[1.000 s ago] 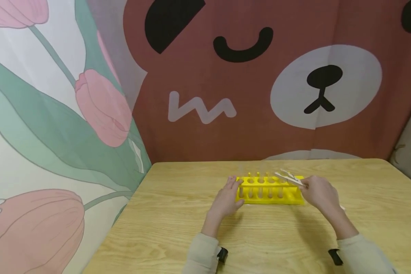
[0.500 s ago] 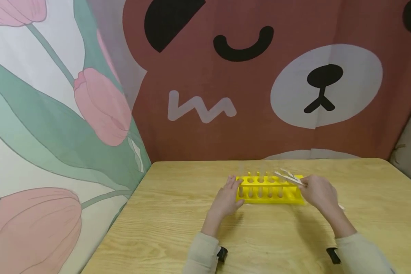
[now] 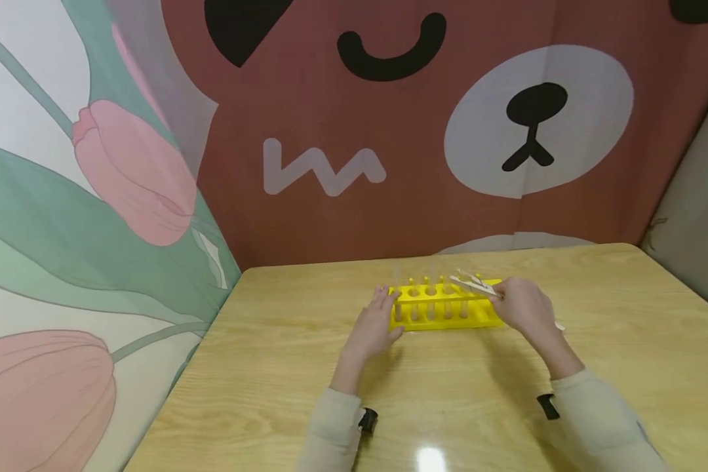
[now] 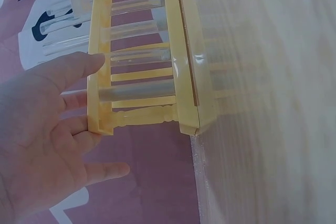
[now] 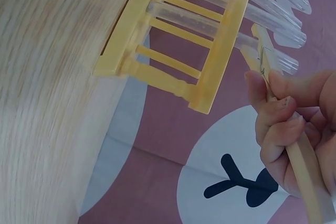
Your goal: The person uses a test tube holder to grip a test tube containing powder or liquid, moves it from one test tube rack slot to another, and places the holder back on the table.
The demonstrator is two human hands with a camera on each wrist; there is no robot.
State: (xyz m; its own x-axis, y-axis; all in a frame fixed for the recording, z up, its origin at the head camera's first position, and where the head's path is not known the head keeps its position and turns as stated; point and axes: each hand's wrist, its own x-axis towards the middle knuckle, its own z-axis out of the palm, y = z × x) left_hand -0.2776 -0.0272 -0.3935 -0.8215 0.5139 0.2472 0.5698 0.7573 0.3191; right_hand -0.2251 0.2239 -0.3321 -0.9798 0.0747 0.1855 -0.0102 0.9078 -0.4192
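Observation:
A yellow test tube rack [image 3: 478,322] stands on the table, holding several clear test tubes [image 4: 139,55]. My left hand [image 3: 368,331] grips the rack's left end, thumb on one side of the upper plate and fingers on the other; one finger sticks out past the end. In my right hand [image 3: 526,305] is a wooden test tube clamp [image 5: 304,174], its handle wrapped by the curled fingers. The clamp's jaws stand apart, one on each side of the end tube [image 5: 287,62], close to its mouth and above the upper plate.
The rack sits toward the back of the wood-grain table [image 3: 436,387]. Behind the table hangs a brown bear-patterned cloth [image 3: 330,229], with a tulip-patterned cloth [image 3: 141,177] on the left. Black straps [image 3: 368,419] show at the wrists.
The head view has tilted, so the table and rack appear further up and left. Both hands keep their places at the rack, the clamp still in the right hand.

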